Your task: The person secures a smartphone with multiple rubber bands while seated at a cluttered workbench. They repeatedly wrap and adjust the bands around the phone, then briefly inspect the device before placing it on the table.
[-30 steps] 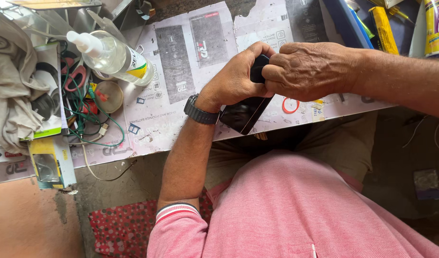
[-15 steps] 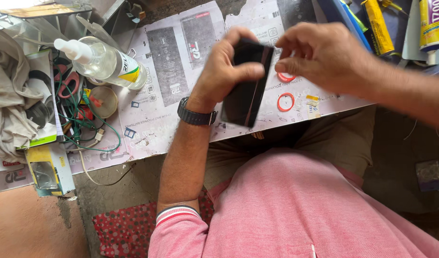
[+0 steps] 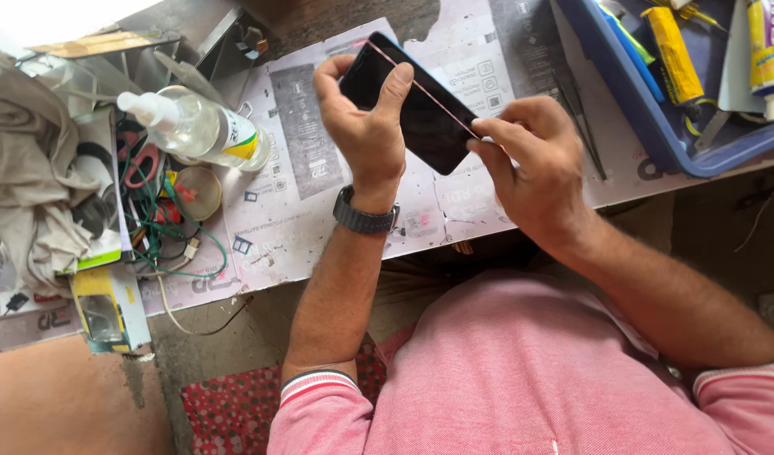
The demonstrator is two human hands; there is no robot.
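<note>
Since the earlier frame the phone (image 3: 416,105) has been tilted flatter and lifted farther over the printed mat (image 3: 302,168). It is a dark, glossy slab with a thin pink line along its upper edge. The left hand (image 3: 366,126) grips it around the sides; the right hand (image 3: 530,164) pinches its lower corner.

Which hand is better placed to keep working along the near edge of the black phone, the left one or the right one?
Probably the right hand: its fingertips already pinch the near edge of the black phone. The left hand is wrapped around the phone's far end and steadies it above the printed work mat.
</note>
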